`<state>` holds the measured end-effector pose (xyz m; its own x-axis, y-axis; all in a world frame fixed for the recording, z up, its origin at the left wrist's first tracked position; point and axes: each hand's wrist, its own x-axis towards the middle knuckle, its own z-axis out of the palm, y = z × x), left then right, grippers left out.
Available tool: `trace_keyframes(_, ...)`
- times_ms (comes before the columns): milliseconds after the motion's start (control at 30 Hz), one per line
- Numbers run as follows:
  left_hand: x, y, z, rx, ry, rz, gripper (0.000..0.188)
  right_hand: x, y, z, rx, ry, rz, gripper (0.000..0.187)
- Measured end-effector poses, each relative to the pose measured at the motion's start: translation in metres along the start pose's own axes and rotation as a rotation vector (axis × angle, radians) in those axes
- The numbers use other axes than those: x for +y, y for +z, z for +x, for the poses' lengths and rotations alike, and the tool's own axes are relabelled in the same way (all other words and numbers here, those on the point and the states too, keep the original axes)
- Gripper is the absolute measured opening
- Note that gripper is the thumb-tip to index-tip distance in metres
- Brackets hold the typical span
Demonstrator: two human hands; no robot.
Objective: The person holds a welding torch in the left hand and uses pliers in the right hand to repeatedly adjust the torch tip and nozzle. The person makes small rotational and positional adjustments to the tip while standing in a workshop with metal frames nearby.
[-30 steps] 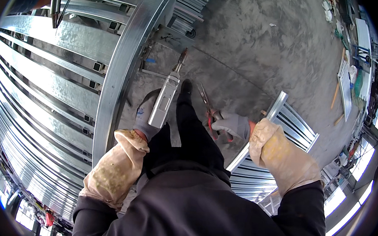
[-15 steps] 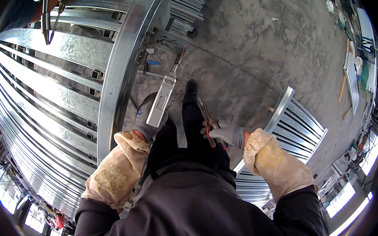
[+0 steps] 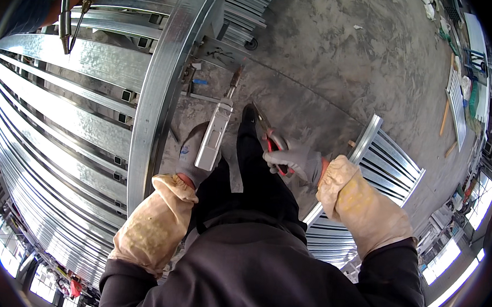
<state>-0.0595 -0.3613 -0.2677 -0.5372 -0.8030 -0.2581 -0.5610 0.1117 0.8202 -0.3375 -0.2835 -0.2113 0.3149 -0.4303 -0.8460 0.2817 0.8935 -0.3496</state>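
My left hand, in a grey glove, is closed around what looks like a welding gun. Its silver, box-shaped body lies over the palm, and a narrow neck with a brown tip points away from me. Most of the left fingers are hidden behind that body. In my gloved right hand is a pair of red-handled pliers, gripped by the handles with the long metal jaws directed away and left, near my dark shoe.
A large frame of galvanized steel tubes fills my left side. Over its far left corner hangs a nozzle tool beside a blue sleeve. A smaller slatted metal panel lies to my right. Concrete floor stretches ahead.
The pliers have swung so their jaws reach farther away and slightly left. The welding gun has shifted slightly to the right and nearer in my left hand.
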Motion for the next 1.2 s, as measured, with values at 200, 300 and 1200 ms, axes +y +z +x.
trace_keyframes(200, 0.025, -0.028, -0.028, -0.068, -0.013, -0.023, 0.034, -0.014, 0.018, -0.005, 0.137, -0.227, 0.356, 0.027)
trace_keyframes(300, 0.015, -0.053, -0.054, -0.206, 0.05, -0.029, 0.047, -0.016, 0.038, -0.004, 0.262, -0.371, 0.412, 0.043)
trace_keyframes(1200, 0.009, -0.222, -0.148, -0.287, -0.685, -1.088, 0.038, -0.006, 0.215, -0.061, -0.034, -0.683, 0.639, 0.051)
